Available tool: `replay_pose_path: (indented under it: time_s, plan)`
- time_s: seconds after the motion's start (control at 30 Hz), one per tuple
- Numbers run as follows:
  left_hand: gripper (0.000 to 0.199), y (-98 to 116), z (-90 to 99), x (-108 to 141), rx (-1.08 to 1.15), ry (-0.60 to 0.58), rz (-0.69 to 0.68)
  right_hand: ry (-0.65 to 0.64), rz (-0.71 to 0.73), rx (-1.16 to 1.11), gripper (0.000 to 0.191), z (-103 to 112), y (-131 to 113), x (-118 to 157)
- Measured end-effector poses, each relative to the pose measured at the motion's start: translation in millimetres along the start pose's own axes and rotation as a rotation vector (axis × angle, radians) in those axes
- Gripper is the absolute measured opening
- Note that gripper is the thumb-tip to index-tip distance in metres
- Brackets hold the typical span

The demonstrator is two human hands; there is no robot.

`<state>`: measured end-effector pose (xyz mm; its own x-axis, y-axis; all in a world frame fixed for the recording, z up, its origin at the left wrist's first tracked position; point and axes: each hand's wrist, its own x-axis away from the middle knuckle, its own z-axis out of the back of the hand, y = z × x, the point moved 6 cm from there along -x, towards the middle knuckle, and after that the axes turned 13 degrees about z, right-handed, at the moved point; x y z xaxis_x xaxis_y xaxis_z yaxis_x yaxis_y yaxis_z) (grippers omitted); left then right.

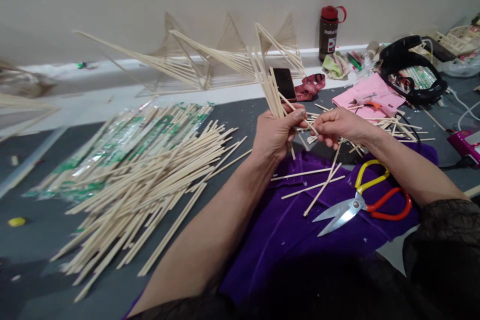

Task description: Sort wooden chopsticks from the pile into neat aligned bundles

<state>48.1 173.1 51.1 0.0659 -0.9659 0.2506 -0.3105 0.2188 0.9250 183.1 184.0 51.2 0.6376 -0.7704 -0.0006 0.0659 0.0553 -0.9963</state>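
My left hand (275,132) is closed around a bundle of thin wooden chopsticks (270,91), which fan upward out of the fist. My right hand (339,125) pinches the lower end of one chopstick (300,115) that slants across from the bundle. Below the hands, a few loose sticks (313,187) lie on a purple cloth (262,245). Scissors (356,204) with one yellow and one red handle rest on that cloth, blades parted. More short sticks (399,127) are scattered behind and beneath my right hand.
A large heap of chopsticks (150,190) lies left, beside wrapped packets (112,145). Stick frameworks (225,57) stand along the wall. Behind are a phone (283,83), a bottle (328,35), pink paper (347,97), a glue gun (369,100) and a black headband-like device (412,97).
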Motion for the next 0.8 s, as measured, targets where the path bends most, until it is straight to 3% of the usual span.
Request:
replay_pose_path:
  time_s: [0.2, 0.4, 0.67, 0.8]
  plan:
    - [0.025, 5, -1.1, 3, -0.044, -0.027, -0.057, 0.001, 0.028, -0.017, 0.007, -2, 3, -2]
    - [0.031, 15, -2.3, 9, -0.06, -0.102, -0.123, 0.004, -0.02, -0.176, 0.008, 3, 16, -6]
    - [0.031, 12, 4.0, -1, -0.019, -0.12, -0.035, 0.083, 0.006, -0.282, 0.021, 14, 18, -8]
    - [0.03, 8, 3.3, -3, -0.058, -0.113, -0.029, 0.074, 0.002, -0.139, 0.007, 13, 12, -5]
